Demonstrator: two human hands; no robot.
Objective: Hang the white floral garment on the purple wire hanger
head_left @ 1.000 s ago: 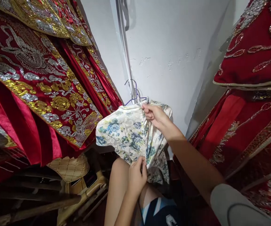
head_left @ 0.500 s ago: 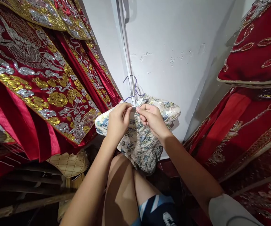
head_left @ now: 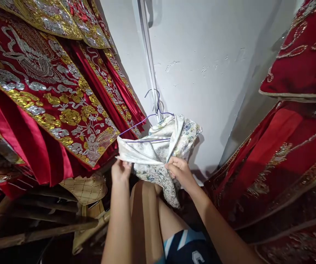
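A floral blouse [head_left: 158, 176], pale with blue and yellowish flowers, hangs from a purple wire hanger [head_left: 137, 127]. Its front is pulled apart, so the whitish inner side shows and the hanger's left arm lies bare. My right hand [head_left: 178, 170] pinches the cloth edge near the middle of the front. At the left end of the pulled-out panel, my left hand [head_left: 121, 171] is closed on the fabric's lower edge; some fingertips are behind the cloth. The hanger's hook stands up beside a narrow white pole [head_left: 148, 47].
Red costumes with gold and silver sequins [head_left: 72, 113] hang on the left. More red beaded garments [head_left: 273, 146] hang on the right. A white wall [head_left: 201, 44] stands behind the blouse, and a bamboo frame [head_left: 50, 231] is at lower left, beside my bare knees [head_left: 144, 205].
Both hands have come down from the collar and moved apart. The blouse front has opened, its left side sliding off the hanger's arm and turning to show the inner side.
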